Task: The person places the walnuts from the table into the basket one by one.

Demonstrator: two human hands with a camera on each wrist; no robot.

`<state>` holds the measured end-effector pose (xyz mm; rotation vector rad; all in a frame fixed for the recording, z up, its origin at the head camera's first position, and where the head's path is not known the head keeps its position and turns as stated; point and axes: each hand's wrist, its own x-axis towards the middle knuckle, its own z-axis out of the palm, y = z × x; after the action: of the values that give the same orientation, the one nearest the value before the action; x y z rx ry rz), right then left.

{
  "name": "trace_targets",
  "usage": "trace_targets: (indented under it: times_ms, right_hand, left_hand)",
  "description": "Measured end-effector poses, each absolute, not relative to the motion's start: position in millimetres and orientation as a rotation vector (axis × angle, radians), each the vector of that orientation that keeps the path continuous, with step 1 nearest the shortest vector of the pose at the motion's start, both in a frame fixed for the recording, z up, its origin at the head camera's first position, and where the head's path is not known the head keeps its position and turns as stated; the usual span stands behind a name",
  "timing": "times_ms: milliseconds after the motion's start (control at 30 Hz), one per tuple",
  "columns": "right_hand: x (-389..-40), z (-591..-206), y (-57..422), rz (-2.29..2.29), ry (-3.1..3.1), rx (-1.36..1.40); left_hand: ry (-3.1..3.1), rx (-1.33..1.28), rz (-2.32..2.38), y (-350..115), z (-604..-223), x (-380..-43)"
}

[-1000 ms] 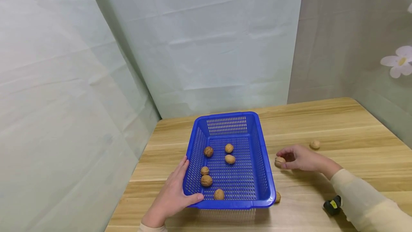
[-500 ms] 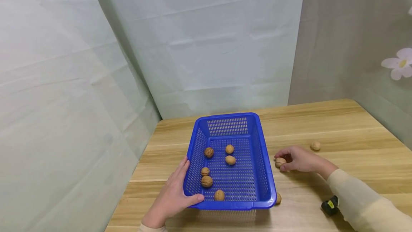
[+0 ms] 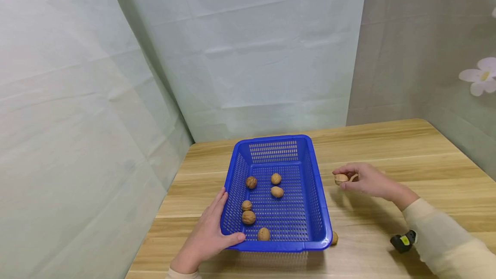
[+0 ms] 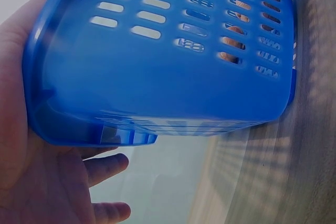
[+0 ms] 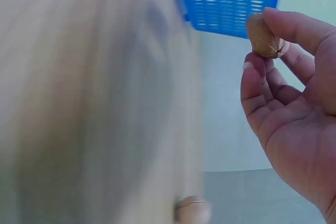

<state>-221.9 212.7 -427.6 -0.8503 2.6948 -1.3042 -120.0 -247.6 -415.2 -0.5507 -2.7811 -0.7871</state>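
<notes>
My right hand [image 3: 368,180] pinches a walnut [image 3: 341,179] between thumb and fingertips, to the right of the blue plastic basket [image 3: 317,184]. In the right wrist view this walnut [image 5: 265,36] is raised off the table, with the basket [image 5: 226,3] behind it. The left hand [image 3: 205,238] rests at the basket's near left corner, thumb on the rim and fingers laid along the outer side. From the left wrist, the fingers [image 4: 107,169] show straight below the rim. Several walnuts [image 3: 249,217] lie spread over the basket floor.
One walnut [image 3: 335,238] sits on the table [image 3: 426,154] beside the basket's near right corner, partly hidden by it. Another walnut [image 5: 193,210] lies beyond the right hand. A small black device with a yellow label [image 3: 404,241] is at the right sleeve. Cloth walls [image 3: 252,55] surround the table.
My right hand has lifted the walnut off the table and shifted slightly away from me, now overlapping the far walnut. The left hand and basket stay in place.
</notes>
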Motion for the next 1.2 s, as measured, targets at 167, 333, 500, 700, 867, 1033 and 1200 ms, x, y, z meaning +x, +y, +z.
trace_targets:
  times_ms: [167, 333, 500, 700, 867, 1033, 1200]
  right_hand:
    - [-217.4, -402.9, 211.1, -1.357, 2.690, -0.831]
    - [-213.7, -374.3, 202.6, -1.339, 2.702, -0.825]
    - [-213.8, -349.5, 184.6, -1.316, 2.686, -0.897]
    - [-217.7, -326.2, 155.4, -1.338, 2.552, -0.941]
    - [-228.0, -313.9, 127.8, -1.325, 2.494, -1.005]
    - [-241.7, -305.4, 101.0, -1.329, 2.441, -1.027]
    - [-252.5, -301.9, 76.1, -1.281, 2.459, -1.086]
  left_hand:
    - [-2.807, -0.533, -0.785, -247.0, -413.7, -120.0]
    - [-2.809, -0.532, -0.772, -247.3, -414.4, -120.2]
    - [-2.791, -0.548, -0.768, -247.8, -415.0, -120.5]
    - [-2.794, -0.548, -0.779, -247.8, -414.3, -119.9]
    - [-2.813, -0.527, -0.802, -246.9, -412.5, -119.0]
    - [-2.800, -0.540, -0.801, -246.3, -412.0, -118.8]
    - [-2.795, -0.539, -0.791, -247.1, -413.6, -119.2]
